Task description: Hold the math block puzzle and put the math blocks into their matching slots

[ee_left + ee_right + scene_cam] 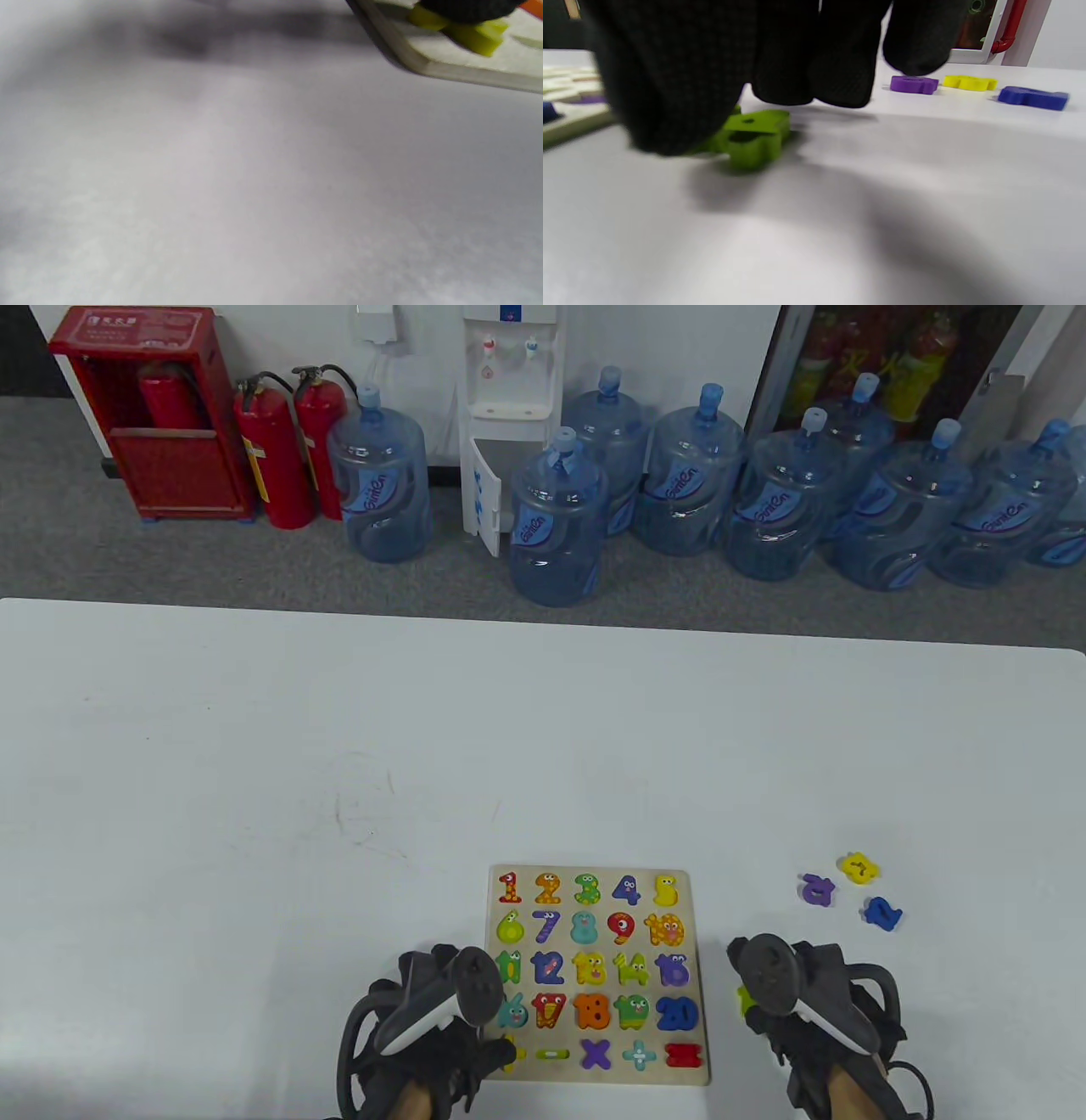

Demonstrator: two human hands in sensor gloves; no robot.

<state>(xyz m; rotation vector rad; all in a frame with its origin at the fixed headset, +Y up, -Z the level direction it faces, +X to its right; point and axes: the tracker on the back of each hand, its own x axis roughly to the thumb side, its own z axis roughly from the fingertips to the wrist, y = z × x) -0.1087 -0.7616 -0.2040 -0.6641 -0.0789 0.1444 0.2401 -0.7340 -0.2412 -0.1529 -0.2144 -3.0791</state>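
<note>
The wooden number puzzle board (697, 976) lies at the table's near edge, with most slots filled by coloured pieces. My left hand (488, 1052) rests on its near left corner. In the left wrist view a gloved fingertip (466, 7) presses on a yellow-green piece (473, 37) at the board's corner (428, 67). My right hand (759, 1014) is just right of the board, over a green block (745, 1001) lying flat on the table. In the right wrist view my fingers (814, 55) hang around this green block (753, 135), thumb in front and fingers behind, not clamped on it.
Three loose blocks lie to the far right of the board: purple (817, 889), yellow (859, 867) and blue (882, 913). They also show in the right wrist view: purple (913, 84), yellow (969, 82), blue (1033, 97). The white table (339, 772) stretches away beyond the board.
</note>
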